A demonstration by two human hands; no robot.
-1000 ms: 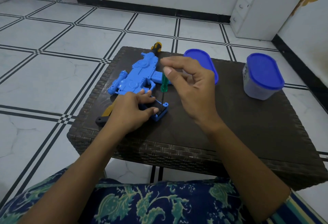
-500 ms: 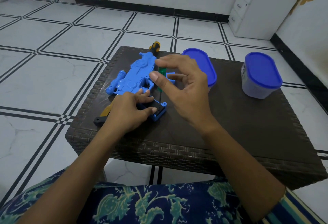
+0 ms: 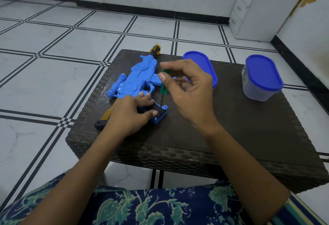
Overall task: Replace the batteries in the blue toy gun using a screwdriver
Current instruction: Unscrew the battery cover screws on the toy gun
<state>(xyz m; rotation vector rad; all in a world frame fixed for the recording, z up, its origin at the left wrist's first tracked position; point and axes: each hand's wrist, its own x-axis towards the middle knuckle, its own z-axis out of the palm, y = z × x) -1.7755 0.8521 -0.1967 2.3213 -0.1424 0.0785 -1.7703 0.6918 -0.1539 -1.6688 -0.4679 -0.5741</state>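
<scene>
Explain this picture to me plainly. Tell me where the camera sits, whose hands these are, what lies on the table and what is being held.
There is no machine here: a person works with two bare hands, and the one camera is worn on their head, looking forward and down.

On the dark woven table lies a blue toy gun on its side. The left hand presses down on the gun's grip end, steadying it. The right hand pinches a green-handled screwdriver upright, its thin shaft pointing down into the blue end of the grip, presumably at the battery cover screw; the screw itself is too small to see.

Further back stand two containers with blue lids, one partly hidden behind the right hand. The patterned cloth at the bottom is the person's clothing.
</scene>
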